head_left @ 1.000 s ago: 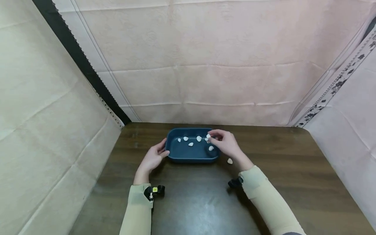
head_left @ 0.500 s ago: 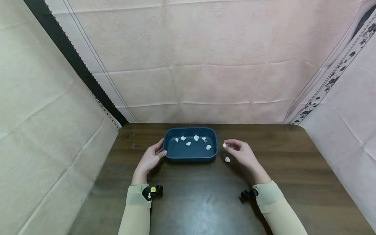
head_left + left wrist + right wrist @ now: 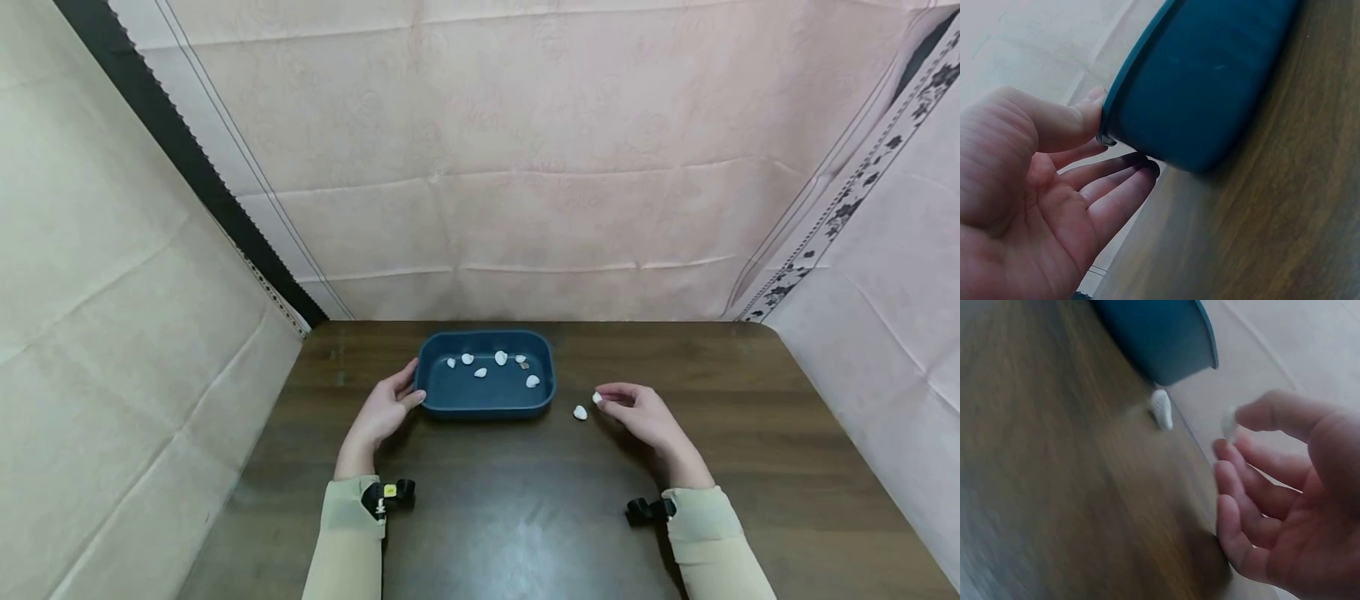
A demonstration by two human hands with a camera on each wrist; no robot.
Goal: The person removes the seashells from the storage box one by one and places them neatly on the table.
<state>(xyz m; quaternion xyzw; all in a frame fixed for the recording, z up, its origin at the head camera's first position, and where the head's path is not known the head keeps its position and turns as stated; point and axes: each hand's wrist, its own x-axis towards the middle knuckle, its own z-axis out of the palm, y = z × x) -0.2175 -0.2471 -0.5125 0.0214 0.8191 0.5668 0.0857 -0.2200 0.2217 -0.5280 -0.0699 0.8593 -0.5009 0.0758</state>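
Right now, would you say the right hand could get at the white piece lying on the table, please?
Probably yes: the right hand is close to the loose white piece, and nothing visible stands between them, though it pinches a second white piece, which it may need to set down first.

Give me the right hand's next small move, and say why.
Probably lower the pinched white piece onto the table beside the loose white piece. The right hand has carried it out from over the blue tray, and it now seems held just above the wood near that loose piece.
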